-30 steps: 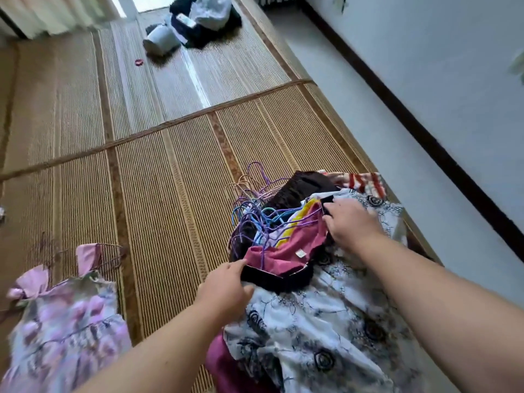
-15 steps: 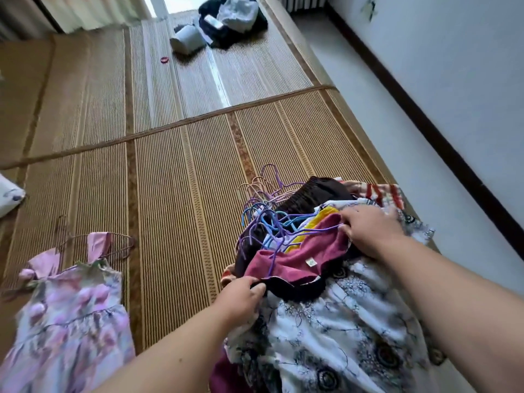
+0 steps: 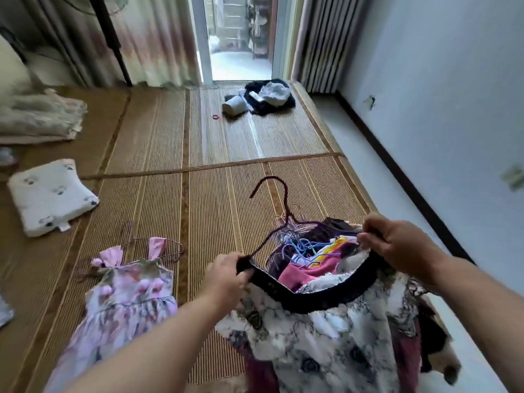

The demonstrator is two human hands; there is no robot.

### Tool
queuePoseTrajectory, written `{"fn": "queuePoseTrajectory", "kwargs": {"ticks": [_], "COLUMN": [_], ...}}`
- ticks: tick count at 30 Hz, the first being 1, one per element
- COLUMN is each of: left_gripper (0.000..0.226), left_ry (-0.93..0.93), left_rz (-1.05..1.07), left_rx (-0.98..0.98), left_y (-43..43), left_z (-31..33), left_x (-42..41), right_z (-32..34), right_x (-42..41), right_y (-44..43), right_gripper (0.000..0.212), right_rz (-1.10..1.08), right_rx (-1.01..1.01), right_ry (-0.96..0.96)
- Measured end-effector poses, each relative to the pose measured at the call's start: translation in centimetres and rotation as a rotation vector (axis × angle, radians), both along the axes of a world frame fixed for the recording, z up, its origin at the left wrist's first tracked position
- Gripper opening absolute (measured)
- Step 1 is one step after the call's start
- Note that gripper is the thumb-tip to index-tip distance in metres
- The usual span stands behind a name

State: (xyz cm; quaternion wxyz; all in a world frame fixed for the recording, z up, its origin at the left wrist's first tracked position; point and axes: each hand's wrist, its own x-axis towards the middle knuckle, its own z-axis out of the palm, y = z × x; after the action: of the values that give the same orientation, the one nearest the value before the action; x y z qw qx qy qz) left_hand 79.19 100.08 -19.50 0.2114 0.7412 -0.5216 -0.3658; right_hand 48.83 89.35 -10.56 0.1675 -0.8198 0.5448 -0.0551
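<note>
Both hands held a white, black-flowered cloth garment (image 3: 326, 330) open at its black neckband, just above the heap of coloured clothes and wire hangers (image 3: 306, 256).

The neckband was stretched wide between the hands, probably so that the dark purple wire hanger (image 3: 286, 202) inside it could slide out; its hook stood up beyond the heap. The left hand (image 3: 226, 276), on the near left of the heap, had its fingers curled round one end of the band together with the hanger's shoulder. The right hand (image 3: 397, 242), at the heap's right, pinched the other end. A pink flowered dress (image 3: 124, 302) lay well left of the heap.
</note>
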Motion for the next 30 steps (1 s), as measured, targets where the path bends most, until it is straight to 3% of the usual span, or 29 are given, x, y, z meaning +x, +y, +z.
{"fn": "queuePoseTrajectory", "kwargs": {"ticks": [4, 9, 11, 14, 22, 30], "left_gripper": [0.017, 0.008, 0.022, 0.006, 0.012, 0.019], "left_ry": [0.100, 0.013, -0.044, -0.127, -0.445, -0.592], "left_rz": [-0.012, 0.060, 0.093, 0.172, 0.438, 0.606], "left_rx": [-0.085, -0.219, -0.246, -0.230, -0.094, -0.022], "left_y": [6.2, 15.9, 20.0, 26.0, 38.3, 38.7], "left_z": [4.2, 9.1, 10.6, 12.3, 16.3, 16.6], "left_x": [7.7, 19.3, 24.2, 31.6, 48.2, 59.6], "right_z": [4.3, 6.3, 5.9, 5.3, 4.6, 1.4], "right_x": [7.1, 18.2, 23.3, 31.9, 54.0, 69.4], "right_y": [5.5, 12.2, 14.5, 17.7, 25.5, 25.3], "right_gripper": [0.021, 0.014, 0.013, 0.017, 0.017, 0.019], "right_rz": [0.000, 0.067, 0.084, 0.150, 0.443, 0.510], "right_rx": [-0.050, 0.057, 0.113, 0.204, 0.389, 0.380], "right_ry": [-0.086, -0.212, -0.259, -0.283, -0.304, -0.313]}}
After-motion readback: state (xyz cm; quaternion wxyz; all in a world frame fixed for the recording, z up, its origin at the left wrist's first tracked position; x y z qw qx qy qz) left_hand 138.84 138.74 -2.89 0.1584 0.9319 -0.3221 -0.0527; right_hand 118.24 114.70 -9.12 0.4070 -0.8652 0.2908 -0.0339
